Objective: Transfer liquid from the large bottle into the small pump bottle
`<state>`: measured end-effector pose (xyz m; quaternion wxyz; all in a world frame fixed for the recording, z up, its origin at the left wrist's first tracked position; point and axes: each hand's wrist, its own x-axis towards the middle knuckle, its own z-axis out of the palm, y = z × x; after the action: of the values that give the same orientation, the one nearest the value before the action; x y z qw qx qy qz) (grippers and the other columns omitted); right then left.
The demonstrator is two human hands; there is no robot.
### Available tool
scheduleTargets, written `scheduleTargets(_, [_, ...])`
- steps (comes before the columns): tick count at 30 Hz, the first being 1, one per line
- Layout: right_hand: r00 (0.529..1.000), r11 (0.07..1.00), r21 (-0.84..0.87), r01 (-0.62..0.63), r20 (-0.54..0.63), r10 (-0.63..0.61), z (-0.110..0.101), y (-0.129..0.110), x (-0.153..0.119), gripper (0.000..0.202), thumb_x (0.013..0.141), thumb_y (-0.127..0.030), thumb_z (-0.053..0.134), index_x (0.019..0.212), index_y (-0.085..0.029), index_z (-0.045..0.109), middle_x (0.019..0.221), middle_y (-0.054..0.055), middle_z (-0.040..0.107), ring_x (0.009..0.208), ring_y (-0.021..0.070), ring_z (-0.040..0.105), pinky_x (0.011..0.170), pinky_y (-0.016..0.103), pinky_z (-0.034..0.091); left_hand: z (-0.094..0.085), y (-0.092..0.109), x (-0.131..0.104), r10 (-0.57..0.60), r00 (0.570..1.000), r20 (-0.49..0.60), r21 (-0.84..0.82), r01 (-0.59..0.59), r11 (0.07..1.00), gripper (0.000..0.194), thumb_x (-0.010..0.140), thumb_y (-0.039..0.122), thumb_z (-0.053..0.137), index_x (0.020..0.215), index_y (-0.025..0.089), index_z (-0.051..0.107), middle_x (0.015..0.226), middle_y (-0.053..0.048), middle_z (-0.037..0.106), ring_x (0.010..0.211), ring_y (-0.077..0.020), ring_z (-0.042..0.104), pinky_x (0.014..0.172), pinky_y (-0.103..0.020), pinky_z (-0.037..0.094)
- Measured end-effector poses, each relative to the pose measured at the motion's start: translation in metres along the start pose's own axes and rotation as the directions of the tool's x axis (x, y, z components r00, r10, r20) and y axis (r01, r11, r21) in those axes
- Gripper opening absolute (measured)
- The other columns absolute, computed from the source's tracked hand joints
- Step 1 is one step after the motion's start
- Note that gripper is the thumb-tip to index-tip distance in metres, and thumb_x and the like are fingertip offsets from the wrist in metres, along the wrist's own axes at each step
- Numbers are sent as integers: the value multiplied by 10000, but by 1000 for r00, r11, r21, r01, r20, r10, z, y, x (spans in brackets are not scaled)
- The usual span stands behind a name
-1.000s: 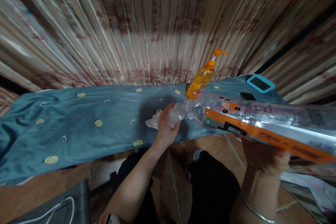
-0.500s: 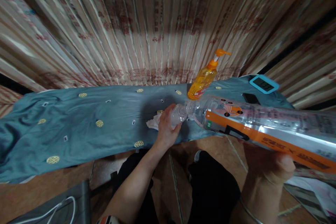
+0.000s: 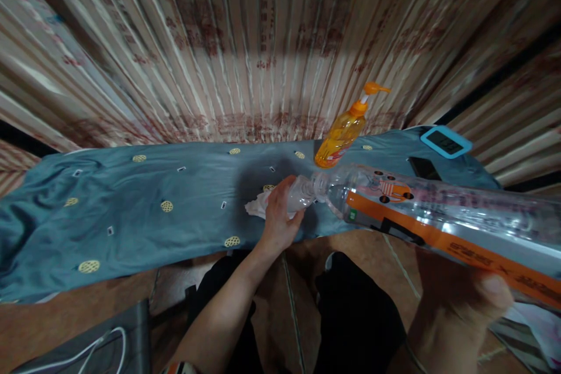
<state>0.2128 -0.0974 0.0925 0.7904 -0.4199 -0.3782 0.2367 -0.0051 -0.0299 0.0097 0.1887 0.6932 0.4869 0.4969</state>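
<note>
- At your far left, the teal cloth (image 3: 131, 204) over the desk is smooth and slightly shiny, wrinkled near its end, printed with yellow pineapple-like shapes and small pale rectangles.
- Below it you have a grey flat-topped piece (image 3: 83, 342) with a white cable (image 3: 116, 333) looped on it.
- Above the cloth, a pleated beige backdrop (image 3: 267, 41) with reddish prints spans your view.
- Crumpled white material (image 3: 258, 204), thin-looking, sticks out leftward past your left hand (image 3: 281, 213).
- That hand is closed around a small clear bottle-like piece (image 3: 301, 193), held over the desk's middle; its long axis runs roughly left to right, narrow end pointing right.
- Just beyond, an orange pump bottle (image 3: 342, 135) of see-through amber stands on the cloth, nozzle turned right, close behind the two necks.
- The large clear bottle (image 3: 460, 210) lies nearly level across your right side, neck pointing left at the small piece, base running out of view. The necks overlap; you cannot tell whether they touch. Its glossy plastic carries an orange band.
- Your right hand (image 3: 467, 289) grips it from below; the bottle hides most of the fingers.
- Beyond it lie a dark flat rectangle (image 3: 425, 168), partly covered, and a blue-framed digital display (image 3: 446, 142).
</note>
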Motion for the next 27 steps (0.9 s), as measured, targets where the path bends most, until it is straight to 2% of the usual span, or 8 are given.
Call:
scheduleTargets(7, [999, 1000, -3, 9, 31, -9, 0, -2, -1, 317, 562, -472, 712, 851, -341, 713, 961, 15, 717, 1064, 359, 623, 871, 609, 523, -1, 2, 1, -6, 1000, 9, 3, 6, 1000, 629, 760, 184, 635, 1337, 222, 388, 1344, -102, 540, 1240, -260, 508, 1045, -466, 422])
scheduleTargets(13, [997, 1000, 10, 2, 73, -3, 4, -4, 3, 442, 525, -476, 740, 947, -353, 696, 1015, 18, 712, 1069, 354, 622, 876, 592, 526, -1, 2, 1, -4, 1000, 11, -8, 4, 1000, 618, 759, 184, 616, 1334, 217, 393, 1347, -104, 535, 1243, -267, 505, 1047, -480, 417])
scheduleTargets(22, [998, 1000, 28, -6, 66, 4, 4, -5, 3, 484, 520, -467, 757, 979, -329, 689, 1037, 35, 703, 1065, 370, 621, 858, 612, 521, -1, 3, 1, -29, 1000, 11, -16, 29, 999, 626, 757, 183, 626, 1337, 256, 399, 1348, -94, 535, 1251, -272, 505, 1057, -473, 415])
scheduleTargets(27, [999, 999, 30, 31, 28, -32, 6, -4, 6, 451, 508, -460, 741, 943, -350, 694, 985, 16, 714, 1053, 370, 626, 834, 605, 532, 0, 2, 1, -25, 1000, 10, -21, 25, 999, 609, 764, 191, 616, 1332, 210, 396, 1348, -110, 531, 1248, -273, 500, 1047, -492, 414])
